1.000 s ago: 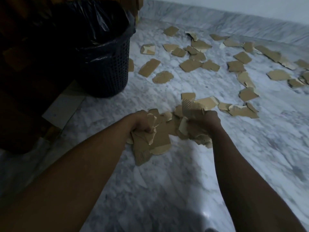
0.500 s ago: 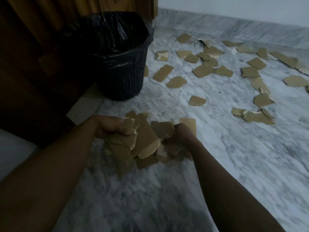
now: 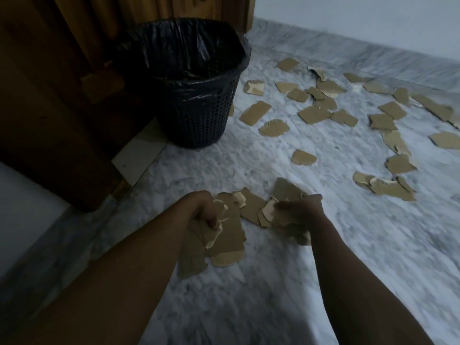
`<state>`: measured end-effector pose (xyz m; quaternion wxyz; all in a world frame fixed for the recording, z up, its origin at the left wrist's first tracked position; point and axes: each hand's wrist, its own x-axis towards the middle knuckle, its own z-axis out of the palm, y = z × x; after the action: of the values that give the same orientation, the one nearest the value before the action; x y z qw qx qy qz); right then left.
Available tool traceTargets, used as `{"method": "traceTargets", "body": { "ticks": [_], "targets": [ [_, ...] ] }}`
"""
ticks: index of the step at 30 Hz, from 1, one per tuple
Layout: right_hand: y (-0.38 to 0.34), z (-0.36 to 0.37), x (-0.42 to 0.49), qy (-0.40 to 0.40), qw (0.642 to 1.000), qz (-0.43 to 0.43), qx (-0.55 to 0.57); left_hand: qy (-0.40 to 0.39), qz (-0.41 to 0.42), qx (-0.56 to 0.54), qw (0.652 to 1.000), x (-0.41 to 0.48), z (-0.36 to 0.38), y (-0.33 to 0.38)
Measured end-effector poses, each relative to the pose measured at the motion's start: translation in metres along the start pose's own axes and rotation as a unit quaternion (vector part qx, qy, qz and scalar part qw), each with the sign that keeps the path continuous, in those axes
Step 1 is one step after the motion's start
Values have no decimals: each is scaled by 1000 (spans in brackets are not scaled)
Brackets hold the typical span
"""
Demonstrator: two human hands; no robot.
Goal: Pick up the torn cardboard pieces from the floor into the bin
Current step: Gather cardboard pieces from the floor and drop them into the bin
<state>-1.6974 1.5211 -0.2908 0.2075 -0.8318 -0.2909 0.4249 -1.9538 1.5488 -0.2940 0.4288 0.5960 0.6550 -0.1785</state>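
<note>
Your left hand [image 3: 202,209] and right hand [image 3: 303,209] each clutch cardboard pieces [image 3: 229,237], now carried nearer the bin [image 3: 199,115]. Many scraps [image 3: 313,114] remain on the floor [image 3: 273,282].

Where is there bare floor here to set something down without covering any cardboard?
Bare marble floor lies on the near side of the left hand and right hand, in the strip between the left hand and the bin, and to the right hand's right. Cardboard pieces crowd the floor beyond, between bin and wall.

The bin [image 3: 196,95] stands left, cardboard pieces [image 3: 316,113] scattered on the floor [image 3: 273,282] to its right.
</note>
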Motion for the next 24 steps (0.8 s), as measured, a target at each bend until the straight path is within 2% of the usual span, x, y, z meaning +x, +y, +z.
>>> {"method": "traceTargets", "body": {
  "ticks": [5, 12, 16, 19, 22, 24],
  "targets": [
    [-2, 11, 4, -17, 1000, 2, -5, -18, -10, -22, 1000, 1, -1, -8],
    [-27, -13, -11, -35, 992, -124, 10, -18, -23, -48, 998, -10, -22, -46],
    [-41, 18, -19, -96, 977, -145, -126, 8, -40, -87, 995, -20, -30, -60],
    [-30, 61, -21, -100, 956, -145, -233, 64, -29, -113, 991, -26, -36, -62],
    [-15, 84, -15, -87, 963, -127, -223, 146, 13, -146, 978, -37, -45, -56],
    [5, 98, 41, -94, 964, -121, -217, 197, 59, -177, 962, -44, -52, -49]
  ]
}}
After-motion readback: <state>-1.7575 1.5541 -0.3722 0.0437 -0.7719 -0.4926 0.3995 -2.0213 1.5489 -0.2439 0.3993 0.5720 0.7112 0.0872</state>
